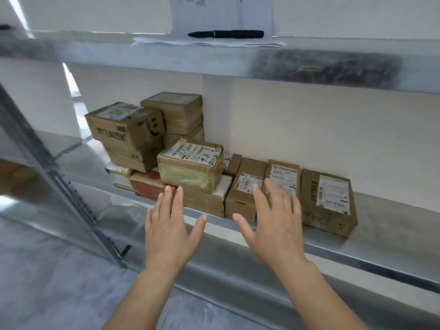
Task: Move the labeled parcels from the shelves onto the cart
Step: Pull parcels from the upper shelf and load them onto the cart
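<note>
No wording is sharp enough to read in full. The white shipping label (193, 152) on top of the yellow-taped parcel (188, 178) in the middle carries small print and large black handwritten characters, both illegible. The far left box (112, 129) has dark block printing on its near side and a printed smiley face (154, 126) on its right side. The far right parcel (329, 206) has a blurred white label, and the neighbouring parcel (283, 176) bears handwritten marks.

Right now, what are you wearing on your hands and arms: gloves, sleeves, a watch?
Nothing shows. The left hand and right hand are bare, no gloves or rings. Both forearms are bare to the picture's edge: no sleeve, watch or band.
</note>
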`<state>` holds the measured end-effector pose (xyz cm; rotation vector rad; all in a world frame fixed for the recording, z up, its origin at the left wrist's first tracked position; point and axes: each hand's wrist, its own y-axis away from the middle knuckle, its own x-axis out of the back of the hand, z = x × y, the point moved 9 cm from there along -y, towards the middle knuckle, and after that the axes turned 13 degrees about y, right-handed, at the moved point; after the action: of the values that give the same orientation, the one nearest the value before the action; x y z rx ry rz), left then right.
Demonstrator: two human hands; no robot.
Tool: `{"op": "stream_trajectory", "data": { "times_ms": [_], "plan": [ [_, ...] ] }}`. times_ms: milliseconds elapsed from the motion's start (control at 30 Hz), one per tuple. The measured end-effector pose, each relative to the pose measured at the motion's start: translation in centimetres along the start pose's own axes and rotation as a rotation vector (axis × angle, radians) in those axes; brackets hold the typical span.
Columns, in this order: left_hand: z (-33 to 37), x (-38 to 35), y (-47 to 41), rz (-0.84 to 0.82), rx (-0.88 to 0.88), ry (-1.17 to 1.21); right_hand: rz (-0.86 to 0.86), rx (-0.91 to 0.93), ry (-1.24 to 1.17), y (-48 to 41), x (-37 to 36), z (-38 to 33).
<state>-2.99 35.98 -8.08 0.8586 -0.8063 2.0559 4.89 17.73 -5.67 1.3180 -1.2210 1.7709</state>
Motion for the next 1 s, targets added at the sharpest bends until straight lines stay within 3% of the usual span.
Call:
{"op": "stream_trajectory", "data": {
  "times_ms": [300,400,533,633,767,1000],
  "plan": [
    [-1.7,1.4,-5.8,0.054,0.111,0.057,-0.034,0.104,-0.086,-6.3,-1.0,-2.5],
    [-2.5,2.0,-8.0,0.067,0.124,0.121,-0.144,0.146,-0.084,-8.2,-1.8,-3.6],
    [-4.1,2.5,-11.1,0.041,0.158,0.277,-0.259,0.026,-0.228,-10.2,-2.8,-5.1],
    [-5.8,2.1,-13.4,-0.041,0.259,0.424,-0.360,-0.109,-0.496,-11.1,-4.2,-6.4],
    [-6.4,1.3,-14.9,-0.148,0.280,0.467,-0.370,-0.226,-0.697,-11.5,-5.3,-7.9],
    [-7.3,1.2,-14.7,-0.242,0.261,0.812,-0.292,-0.249,-0.834,-10.3,-4.7,-9.1]
  ]
}}
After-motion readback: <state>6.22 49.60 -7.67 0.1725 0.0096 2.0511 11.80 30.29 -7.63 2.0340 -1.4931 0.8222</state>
